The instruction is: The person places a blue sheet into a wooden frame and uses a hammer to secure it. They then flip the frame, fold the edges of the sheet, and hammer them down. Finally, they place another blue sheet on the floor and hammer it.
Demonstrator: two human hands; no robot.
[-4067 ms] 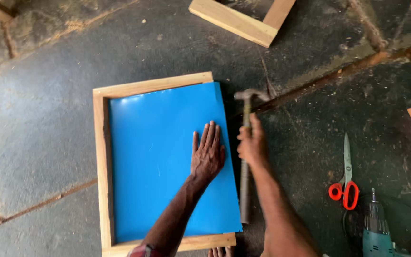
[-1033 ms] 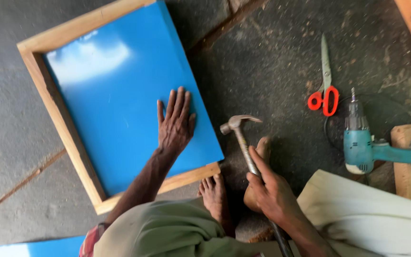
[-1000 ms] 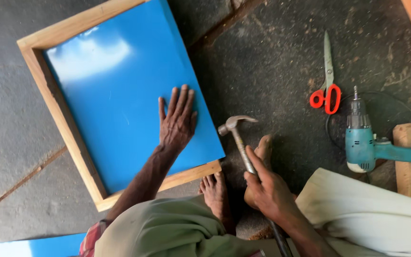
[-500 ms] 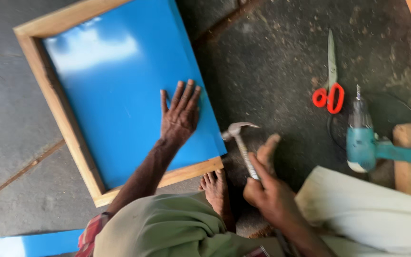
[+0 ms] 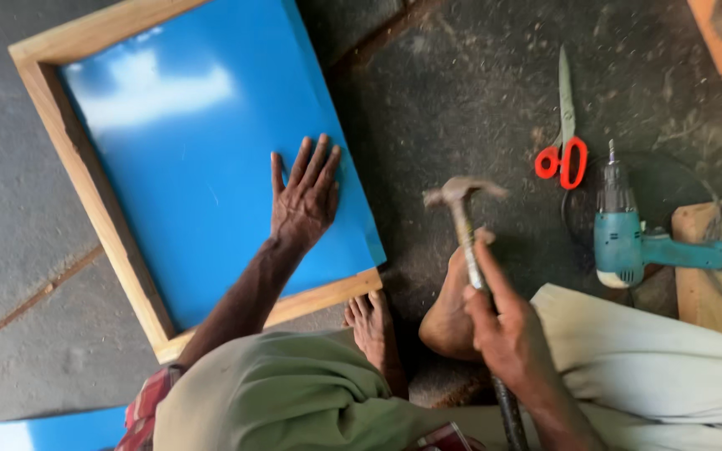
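My left hand (image 5: pixel 304 196) lay flat, fingers spread wide, on the glossy blue sheet (image 5: pixel 211 159) that filled a pale wooden frame (image 5: pixel 85 192) on the rough grey stone floor (image 5: pixel 18 276). My right hand (image 5: pixel 507 334) closed around the handle of a claw hammer (image 5: pixel 463 217), its steel head raised above my bare foot (image 5: pixel 449 313). Red-handled scissors (image 5: pixel 563 138) and a teal power drill (image 5: pixel 628 238) lay to the right on the gritty ground.

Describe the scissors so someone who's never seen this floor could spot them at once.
Start at the big blue sheet in its wooden frame and look right across the dark stone floor. Above the teal electric drill lie the red-handled steel scissors, blades shut, the only red tool there.
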